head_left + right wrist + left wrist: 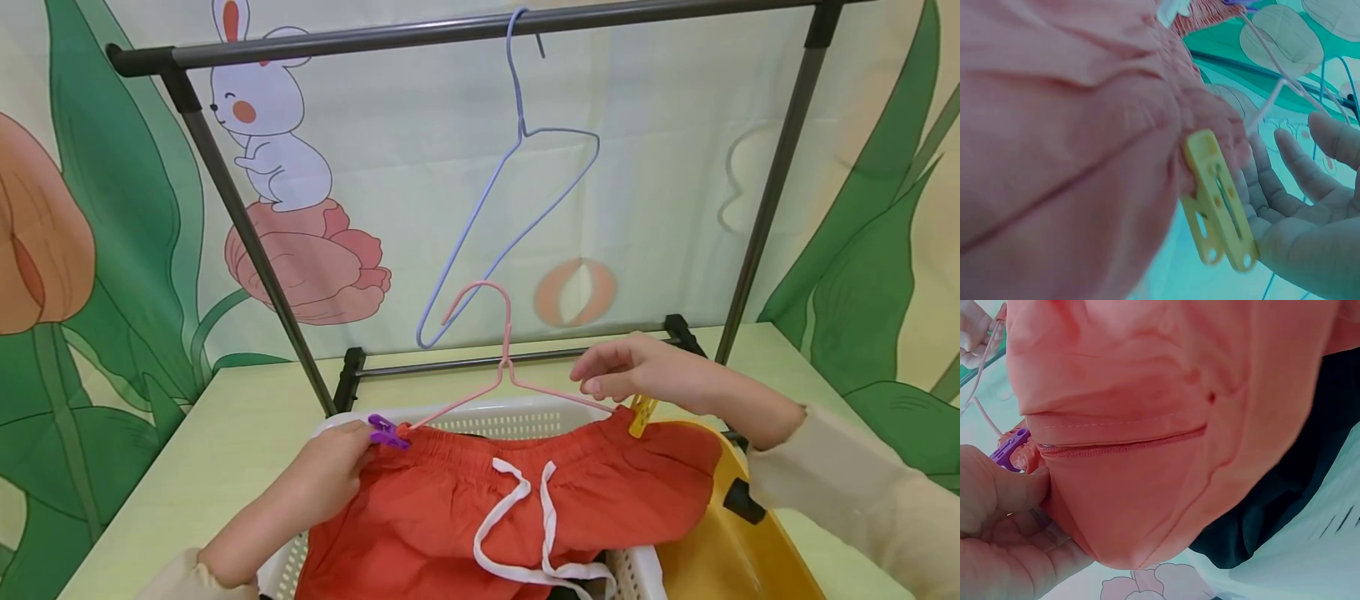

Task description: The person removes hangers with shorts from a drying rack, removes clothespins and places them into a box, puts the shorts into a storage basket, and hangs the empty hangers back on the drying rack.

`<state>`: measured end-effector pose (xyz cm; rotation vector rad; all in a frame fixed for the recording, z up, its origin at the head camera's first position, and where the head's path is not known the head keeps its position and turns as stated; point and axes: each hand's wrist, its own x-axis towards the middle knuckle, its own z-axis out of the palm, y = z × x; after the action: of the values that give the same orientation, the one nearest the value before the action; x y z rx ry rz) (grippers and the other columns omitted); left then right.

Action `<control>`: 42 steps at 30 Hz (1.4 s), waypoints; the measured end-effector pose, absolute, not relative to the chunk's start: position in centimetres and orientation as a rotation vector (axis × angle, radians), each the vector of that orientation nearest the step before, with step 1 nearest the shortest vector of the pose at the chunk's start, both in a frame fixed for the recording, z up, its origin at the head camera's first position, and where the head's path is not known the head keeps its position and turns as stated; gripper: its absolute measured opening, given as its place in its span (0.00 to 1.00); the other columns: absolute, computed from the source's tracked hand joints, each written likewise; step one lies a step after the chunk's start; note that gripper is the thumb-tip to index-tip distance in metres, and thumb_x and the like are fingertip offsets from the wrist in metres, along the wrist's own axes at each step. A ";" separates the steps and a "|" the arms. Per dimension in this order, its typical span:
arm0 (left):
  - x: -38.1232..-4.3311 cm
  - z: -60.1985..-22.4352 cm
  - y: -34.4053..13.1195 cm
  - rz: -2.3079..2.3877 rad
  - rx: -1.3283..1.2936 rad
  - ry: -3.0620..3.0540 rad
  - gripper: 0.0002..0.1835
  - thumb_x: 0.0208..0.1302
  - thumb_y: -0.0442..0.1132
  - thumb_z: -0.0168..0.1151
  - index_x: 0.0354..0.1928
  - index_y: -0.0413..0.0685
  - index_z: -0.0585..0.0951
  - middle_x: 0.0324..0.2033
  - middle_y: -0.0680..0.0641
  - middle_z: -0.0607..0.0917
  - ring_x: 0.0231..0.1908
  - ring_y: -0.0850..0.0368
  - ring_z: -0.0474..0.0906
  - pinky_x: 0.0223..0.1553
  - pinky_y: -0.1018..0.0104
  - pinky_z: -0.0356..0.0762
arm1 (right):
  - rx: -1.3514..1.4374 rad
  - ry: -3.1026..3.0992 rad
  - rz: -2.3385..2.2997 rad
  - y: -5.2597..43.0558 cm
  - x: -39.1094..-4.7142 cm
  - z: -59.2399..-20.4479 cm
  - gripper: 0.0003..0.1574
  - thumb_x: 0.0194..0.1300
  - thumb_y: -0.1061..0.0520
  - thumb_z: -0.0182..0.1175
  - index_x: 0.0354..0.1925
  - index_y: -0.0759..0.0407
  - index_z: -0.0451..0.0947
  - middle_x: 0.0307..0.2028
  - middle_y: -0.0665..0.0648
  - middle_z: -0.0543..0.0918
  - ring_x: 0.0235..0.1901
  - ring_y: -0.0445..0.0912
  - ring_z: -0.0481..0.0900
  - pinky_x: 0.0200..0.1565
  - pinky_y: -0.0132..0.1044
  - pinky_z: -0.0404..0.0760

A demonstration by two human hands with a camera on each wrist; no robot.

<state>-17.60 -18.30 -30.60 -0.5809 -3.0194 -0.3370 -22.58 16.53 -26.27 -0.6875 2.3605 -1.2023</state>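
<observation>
Red shorts (pixel 600 492) with a white drawstring (pixel 498 512) hang from a pink hanger (pixel 507 346). A purple clothespin (pixel 387 432) clips the waistband at the left end, and a yellow clothespin (pixel 1219 200) clips it at the right. My left hand (pixel 326 467) pinches the shorts' side edge beside the purple clothespin, seen in the left wrist view too. Just above the yellow clothespin, my right hand (pixel 648 371) is held with loosely bent fingers and grips nothing. In the right wrist view its fingers are spread behind the clothespin, close to the hanger's arm.
A blue hanger (pixel 480 217) hangs from the dark rack's top bar (pixel 405 33). Under the shorts stands a white basket (pixel 637 575) with dark cloth (pixel 1260 506) inside. To its right is a yellow container (pixel 750 550). A printed backdrop (pixel 660 183) stands behind the table (pixel 172 475).
</observation>
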 end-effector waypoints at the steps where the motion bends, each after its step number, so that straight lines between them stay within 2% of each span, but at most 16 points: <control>1: -17.6 -30.6 -18.3 -0.331 -0.587 -3.008 0.05 0.55 0.25 0.57 0.29 0.42 0.76 0.24 0.50 0.76 0.30 0.56 0.75 0.35 0.62 0.77 | -0.697 2.371 -1.193 16.8 -22.6 -26.1 0.21 0.62 0.53 0.54 0.50 0.64 0.71 0.46 0.60 0.77 0.43 0.48 0.75 0.43 0.37 0.77; 13: -17.4 -30.6 -18.5 -0.267 -0.605 -2.896 0.07 0.53 0.25 0.57 0.24 0.44 0.73 0.22 0.51 0.73 0.26 0.58 0.71 0.28 0.66 0.73 | -0.695 2.444 -1.197 19.6 -23.3 -25.8 0.20 0.62 0.52 0.54 0.50 0.62 0.72 0.46 0.60 0.78 0.47 0.49 0.75 0.48 0.41 0.73; 20: -17.2 -30.4 -18.3 -0.268 -0.570 -2.921 0.05 0.54 0.26 0.58 0.29 0.42 0.76 0.23 0.51 0.74 0.28 0.59 0.72 0.32 0.65 0.77 | -0.662 2.427 -1.194 21.0 -23.4 -26.2 0.23 0.61 0.52 0.54 0.51 0.64 0.70 0.48 0.61 0.76 0.48 0.50 0.74 0.50 0.43 0.73; 25: -17.1 -30.2 -18.3 -0.275 -0.525 -2.957 0.04 0.55 0.26 0.58 0.31 0.42 0.77 0.25 0.50 0.75 0.28 0.58 0.73 0.34 0.64 0.79 | -0.658 2.406 -1.144 21.7 -23.5 -26.5 0.24 0.60 0.52 0.55 0.51 0.63 0.69 0.47 0.61 0.76 0.46 0.49 0.75 0.45 0.39 0.74; 29: -17.0 -30.2 -18.4 -0.285 -0.501 -2.978 0.05 0.55 0.27 0.58 0.32 0.42 0.77 0.26 0.50 0.76 0.29 0.58 0.73 0.36 0.63 0.79 | -0.658 2.390 -1.119 22.0 -23.6 -26.8 0.23 0.60 0.52 0.56 0.51 0.63 0.69 0.43 0.60 0.77 0.42 0.49 0.74 0.41 0.39 0.73; 42: -16.9 -30.2 -18.8 -0.322 -0.494 -2.966 0.05 0.55 0.27 0.57 0.34 0.42 0.77 0.28 0.48 0.77 0.31 0.57 0.75 0.39 0.60 0.79 | -0.676 2.290 -1.134 22.5 -23.6 -27.6 0.25 0.60 0.54 0.55 0.52 0.66 0.67 0.36 0.56 0.76 0.36 0.43 0.73 0.34 0.36 0.73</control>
<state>-16.94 -18.84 -30.22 -0.4941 -2.9657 -0.3218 -23.61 22.51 -27.64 -0.6764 2.2902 -1.1345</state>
